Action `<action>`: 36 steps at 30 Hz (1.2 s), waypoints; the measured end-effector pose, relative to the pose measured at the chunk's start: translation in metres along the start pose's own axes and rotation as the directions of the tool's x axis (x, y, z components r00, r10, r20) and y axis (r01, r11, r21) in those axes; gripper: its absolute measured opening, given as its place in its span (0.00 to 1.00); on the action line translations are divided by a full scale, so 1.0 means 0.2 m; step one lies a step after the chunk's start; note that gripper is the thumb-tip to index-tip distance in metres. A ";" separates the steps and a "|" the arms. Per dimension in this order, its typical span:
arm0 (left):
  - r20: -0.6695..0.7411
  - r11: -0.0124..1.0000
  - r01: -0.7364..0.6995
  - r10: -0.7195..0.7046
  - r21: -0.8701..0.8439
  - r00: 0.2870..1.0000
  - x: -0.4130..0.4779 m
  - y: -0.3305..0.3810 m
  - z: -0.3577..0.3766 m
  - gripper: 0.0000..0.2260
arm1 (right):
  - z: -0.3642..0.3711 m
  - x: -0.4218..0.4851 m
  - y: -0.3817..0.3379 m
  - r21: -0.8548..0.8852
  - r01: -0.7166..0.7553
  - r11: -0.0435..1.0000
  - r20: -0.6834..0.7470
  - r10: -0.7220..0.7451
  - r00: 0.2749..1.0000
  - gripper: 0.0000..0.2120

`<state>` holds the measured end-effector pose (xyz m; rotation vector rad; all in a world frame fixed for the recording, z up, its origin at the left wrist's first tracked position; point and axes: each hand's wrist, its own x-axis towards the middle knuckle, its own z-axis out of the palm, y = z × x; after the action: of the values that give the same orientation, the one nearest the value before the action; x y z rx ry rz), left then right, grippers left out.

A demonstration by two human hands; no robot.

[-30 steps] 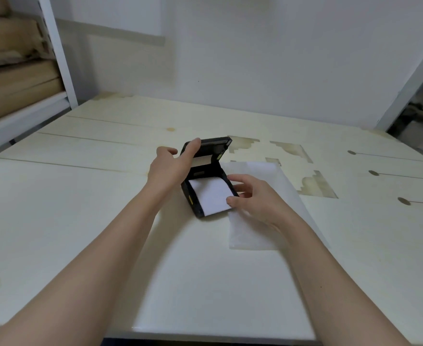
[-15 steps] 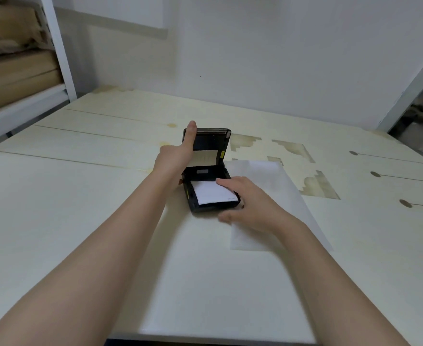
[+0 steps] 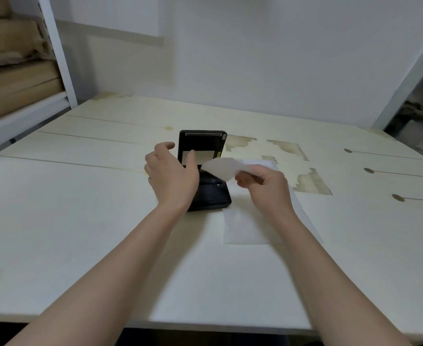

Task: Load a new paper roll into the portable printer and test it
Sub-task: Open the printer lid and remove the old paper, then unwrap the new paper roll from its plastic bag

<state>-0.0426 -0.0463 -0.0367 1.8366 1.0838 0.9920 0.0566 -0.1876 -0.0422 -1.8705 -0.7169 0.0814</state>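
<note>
Nearest the camera, two bare forearms reach forward over a pale, cream-coloured wooden table [image 3: 80, 233] with stained patches further back. A flat white rectangular sheet [image 3: 243, 228] lies on the table under the right forearm, its left edge just beside the printer.

The left hand [image 3: 171, 178] is loosely open, fingers curved and spread, holding nothing; it hovers in front of the left side of the small black portable printer [image 3: 211, 196], hiding part of its base. The right hand [image 3: 268, 186] is closed in a pinch on a white curled piece of paper [image 3: 221, 167], lifted clear of the table and arching leftward over the printer's open compartment. Whether this paper is a loose strip or the end of a roll cannot be told, as it is blurred.

The printer sits near the middle of the table with its black hinged lid [image 3: 201, 146] standing upright, a pale label on its inner face.

Beyond, at the far left, a white metal shelf [image 3: 60, 58] holds brown cardboard boxes [image 3: 15, 91], and a plain white wall [image 3: 255, 58] closes the back.
</note>
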 end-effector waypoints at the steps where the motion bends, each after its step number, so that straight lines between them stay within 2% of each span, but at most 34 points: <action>1: -0.040 0.995 -0.060 0.063 0.074 0.997 -0.04 0.02 0.01 0.20 | -0.02 0.00 0.00 0.027 -0.014 1.000 -0.039 0.015 0.999 0.10; 3: -0.027 0.977 -0.132 0.139 0.170 0.990 -0.11 0.05 0.05 0.20 | -0.06 0.00 0.01 0.050 -0.024 0.998 -0.106 0.030 0.994 0.10; 5: 0.044 0.956 -0.184 0.178 0.227 0.983 -0.17 0.08 0.10 0.21 | -0.11 -0.02 0.02 0.012 -0.024 1.000 -0.152 0.026 0.988 0.11; 7: 0.158 0.922 -0.252 0.213 0.293 0.964 -0.21 0.10 0.16 0.21 | -0.18 -0.03 0.03 -0.041 -0.010 0.999 -0.226 0.001 0.974 0.13; 9: 0.291 0.873 -0.350 0.256 0.339 0.922 -0.24 0.11 0.21 0.21 | -0.26 -0.03 0.08 -0.179 -0.011 0.984 -0.307 -0.045 0.951 0.14; 11: 0.431 0.819 -0.453 0.287 0.353 0.855 -0.27 0.12 0.25 0.21 | -0.36 -0.02 0.15 -0.370 -0.073 0.926 -0.331 -0.058 0.942 0.16; 14: 0.656 0.766 -0.555 0.240 0.326 0.716 -0.32 0.16 0.30 0.24 | -0.48 -0.01 0.25 -0.544 -0.231 0.807 -0.268 0.093 0.959 0.16; 16: 0.771 0.751 -0.591 0.178 0.295 0.612 -0.36 0.18 0.33 0.29 | -0.53 -0.03 0.30 -0.562 -0.285 0.777 -0.201 0.207 0.958 0.19; 18: 0.841 0.739 -0.619 0.135 0.267 0.523 -0.40 0.19 0.35 0.35 | -0.56 -0.04 0.33 -0.557 -0.333 0.761 -0.159 0.296 0.942 0.30; 21: 0.885 0.729 -0.634 0.085 0.258 0.458 -0.43 0.21 0.36 0.41 | -0.61 -0.03 0.39 -0.594 -0.346 0.726 -0.163 0.312 0.936 0.34; 24: 0.892 0.718 -0.646 0.079 0.259 0.445 -0.42 0.20 0.39 0.40 | -0.65 -0.04 0.44 -0.618 -0.382 0.687 -0.160 0.365 0.917 0.35; 28: 0.882 0.701 -0.672 0.134 0.239 0.453 -0.38 0.18 0.46 0.38 | -0.67 -0.06 0.47 -0.663 -0.352 0.660 -0.164 0.332 0.929 0.28; 30: 0.861 0.752 -0.629 0.172 0.200 0.479 -0.37 0.17 0.47 0.33 | -0.66 -0.07 0.46 -0.616 -0.267 0.741 -0.192 0.187 0.963 0.23; 32: 0.827 0.782 -0.610 0.256 0.127 0.500 -0.37 0.15 0.46 0.18 | -0.65 -0.08 0.42 -0.493 -0.116 0.862 -0.183 0.027 0.983 0.14; 33: 0.807 0.778 -0.618 0.293 0.111 0.513 -0.37 0.15 0.46 0.09 | -0.65 -0.09 0.39 -0.419 -0.059 0.906 -0.110 0.014 0.994 0.09; 34: 0.782 0.780 -0.616 0.316 0.108 0.537 -0.38 0.15 0.45 0.04 | -0.66 -0.10 0.37 -0.359 -0.031 0.933 0.025 0.042 0.999 0.08; 36: 0.720 0.814 -0.563 0.303 0.145 0.625 -0.37 0.16 0.43 0.04 | -0.68 -0.12 0.33 -0.403 0.010 0.915 0.302 0.123 0.945 0.15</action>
<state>0.0187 -0.1448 -0.0596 2.5652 0.3569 0.2792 0.1167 -0.3278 -0.0503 -2.3038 -0.9577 0.3044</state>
